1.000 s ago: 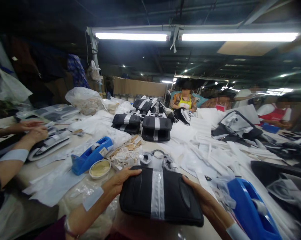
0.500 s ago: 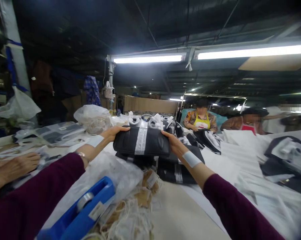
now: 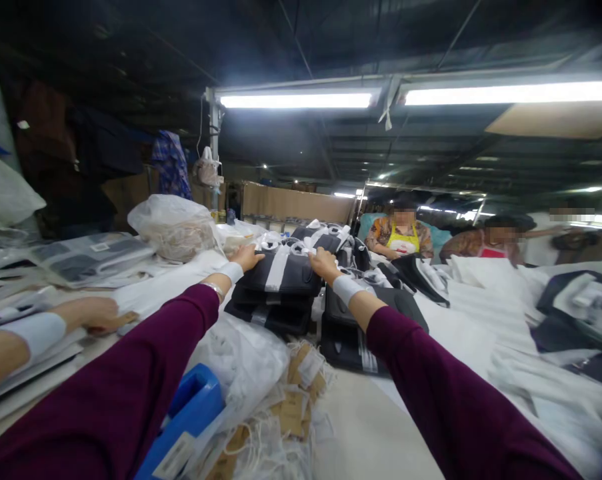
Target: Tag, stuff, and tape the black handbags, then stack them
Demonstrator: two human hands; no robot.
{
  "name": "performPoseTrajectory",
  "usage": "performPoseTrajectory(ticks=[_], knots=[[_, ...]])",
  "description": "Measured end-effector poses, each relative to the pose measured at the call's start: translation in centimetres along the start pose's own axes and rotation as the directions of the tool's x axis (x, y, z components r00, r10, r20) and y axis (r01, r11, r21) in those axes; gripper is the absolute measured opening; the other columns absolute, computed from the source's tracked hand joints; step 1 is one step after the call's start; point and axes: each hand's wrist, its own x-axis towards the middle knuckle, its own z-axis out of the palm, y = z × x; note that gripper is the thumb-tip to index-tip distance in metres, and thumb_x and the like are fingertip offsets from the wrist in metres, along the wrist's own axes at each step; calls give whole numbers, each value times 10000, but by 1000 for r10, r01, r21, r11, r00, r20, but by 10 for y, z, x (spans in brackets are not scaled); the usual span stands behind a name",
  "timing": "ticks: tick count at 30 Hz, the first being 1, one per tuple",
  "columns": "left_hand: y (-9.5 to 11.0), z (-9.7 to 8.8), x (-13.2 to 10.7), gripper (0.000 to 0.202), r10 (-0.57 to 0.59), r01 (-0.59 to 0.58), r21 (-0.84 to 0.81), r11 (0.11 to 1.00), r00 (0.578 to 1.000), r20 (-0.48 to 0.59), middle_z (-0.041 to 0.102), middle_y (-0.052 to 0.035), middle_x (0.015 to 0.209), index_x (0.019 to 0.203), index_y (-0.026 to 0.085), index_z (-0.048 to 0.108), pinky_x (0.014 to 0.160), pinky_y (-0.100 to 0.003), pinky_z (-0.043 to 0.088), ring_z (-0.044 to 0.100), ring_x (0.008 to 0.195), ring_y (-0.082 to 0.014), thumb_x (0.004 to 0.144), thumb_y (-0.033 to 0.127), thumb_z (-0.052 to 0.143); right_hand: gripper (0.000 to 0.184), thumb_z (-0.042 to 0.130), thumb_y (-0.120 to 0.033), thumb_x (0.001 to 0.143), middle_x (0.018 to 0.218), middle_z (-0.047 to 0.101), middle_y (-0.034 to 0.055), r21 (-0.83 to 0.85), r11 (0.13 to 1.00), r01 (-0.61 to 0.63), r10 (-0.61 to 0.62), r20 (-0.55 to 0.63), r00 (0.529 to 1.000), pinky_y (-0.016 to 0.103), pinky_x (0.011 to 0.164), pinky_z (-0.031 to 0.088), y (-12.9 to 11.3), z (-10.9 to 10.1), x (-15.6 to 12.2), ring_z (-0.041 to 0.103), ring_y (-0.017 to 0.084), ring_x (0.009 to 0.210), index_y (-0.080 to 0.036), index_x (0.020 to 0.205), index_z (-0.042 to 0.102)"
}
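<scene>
at the far left, a white plastic bag [image 3: 8, 193] is being seen hanging, and below it a grey folded item in clear wrapping [image 3: 93, 257] is being supported by the crowded table [image 3: 371, 427]. in front of that, a co-worker's hand [image 3: 91, 312] is being held low over the work surface, a pale band being worn on the forearm; what is being gripped there cannot be told because of blur. further back, a blue patterned garment [image 3: 171, 163] is being left to hang, and a bulging clear plastic sack [image 3: 173, 223] is being kept on the table beneath it. nearer, a blue tape dispenser [image 3: 191, 417] is being partly covered by a purple sleeve.

at the centre, a black bag with a silvery-white band [image 3: 293, 277] is being held on top of a stack of similar black bags [image 3: 275, 315]. its left upper corner is being grasped by the left hand [image 3: 245, 258], and its right upper corner is being pinched by the right hand [image 3: 325, 263]. in front, a heap of brown tags with white strings [image 3: 281, 420] is being spread. just right, a second stack of black bags [image 3: 348, 337] is being partly hidden by the right forearm. behind, a yellow apron [image 3: 403, 240] is being worn by a seated person.
</scene>
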Motion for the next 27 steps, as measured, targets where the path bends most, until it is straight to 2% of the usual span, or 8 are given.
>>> performPoseTrajectory(ticks=[3, 6, 11, 13, 16, 20, 24, 27], knots=[[23, -20, -26, 437, -39, 40, 129, 991, 999, -9, 441, -282, 1365, 1188, 71, 552, 1015, -590, 299, 355, 1295, -466, 865, 361, 599, 353, 512, -197, 909, 1335, 468, 215, -84, 993, 87, -90, -39, 995, 530, 1094, 231, -26, -19, -49, 340, 363, 1306, -69, 1237, 546], [51, -35, -67, 431, 53, -61, 193, 979, 997, 49, 476, -248, 1331, 1219, 97, 547, 1020, -525, 337, 416, 1265, -420, 852, 318, 587, 323, 554, -147, 857, 1261, 547, 132, -121, 981, 149, -152, -10, 988, 450, 1061, 324, -27, -34, -135, 454, 292, 1197, -151, 1176, 605], [99, -40, -165, 470, 297, -331, 170, 928, 934, 197, 489, -172, 1339, 1270, 146, 548, 1037, -416, 371, 492, 1228, -325, 815, 263, 567, 414, 580, -113, 795, 1259, 564, 107, -21, 964, 266, -266, 29, 964, 395, 1042, 422, 23, -66, -328, 507, 237, 1186, -193, 1201, 580], [116, -33, -214, 433, 428, -480, 80, 874, 836, 343, 542, -137, 1291, 1233, 163, 590, 1040, -396, 381, 544, 1175, -295, 815, 257, 533, 483, 563, -125, 802, 1358, 515, 144, -77, 975, 209, -205, 49, 977, 405, 1067, 421, 49, -87, -400, 484, 255, 1258, -172, 1282, 538], [141, -12, -290, 384, 508, -549, -85, 832, 691, 514, 604, -83, 1249, 1151, 235, 651, 1066, -393, 367, 539, 1190, -284, 781, 262, 552, 581, 561, -138, 801, 1460, 439, 181, -264, 964, 19, -2, 64, 998, 449, 1100, 397, 86, -126, -485, 431, 306, 1338, -143, 1377, 485], [171, 34, -369, 536, 480, -541, -117, 833, 600, 640, 522, -141, 1391, 1310, 165, 559, 1134, -432, 295, 445, 1311, -306, 785, 270, 551, 736, 613, -266, 820, 1542, 270, 174, -425, 905, -25, 56, 60, 997, 496, 1148, 309, 128, -161, -555, 279, 345, 1421, -119, 1485, 332], [202, 94, -400, 593, 474, -511, -164, 844, 568, 673, 463, -169, 1443, 1376, 123, 488, 1151, -402, 274, 410, 1345, -289, 798, 247, 531, 702, 611, -371, 838, 1488, 333, 173, -452, 889, 78, 3, 176, 984, 505, 1107, 367, 159, -154, -584, 360, 353, 1375, -135, 1459, 385], [229, 136, -401, 573, 496, -512, -173, 841, 604, 624, 466, -178, 1434, 1375, 97, 479, 1148, -375, 269, 412, 1335, -276, 818, 228, 500, 704, 631, -326, 820, 1482, 325, 163, -499, 861, 97, -46, 114, 992, 493, 1087, 403, 178, -141, -587, 388, 355, 1355, -146, 1457, 390]])
